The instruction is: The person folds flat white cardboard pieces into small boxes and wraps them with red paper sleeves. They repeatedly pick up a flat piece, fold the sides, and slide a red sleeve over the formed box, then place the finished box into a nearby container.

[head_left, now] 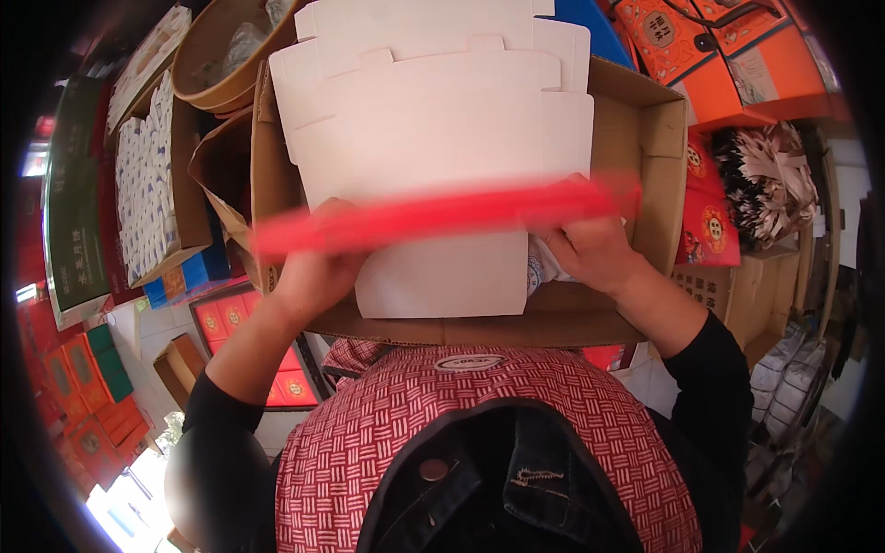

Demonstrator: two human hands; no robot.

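Left hand [318, 276] and right hand [592, 251] grip a blurred red piece [442, 217], white card blanks [442, 120] toward twelve o'clock.

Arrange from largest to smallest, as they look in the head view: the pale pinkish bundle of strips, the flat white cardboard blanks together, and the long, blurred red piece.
1. Flat white cardboard blanks
2. Long, blurred red piece
3. Pale pinkish bundle of strips
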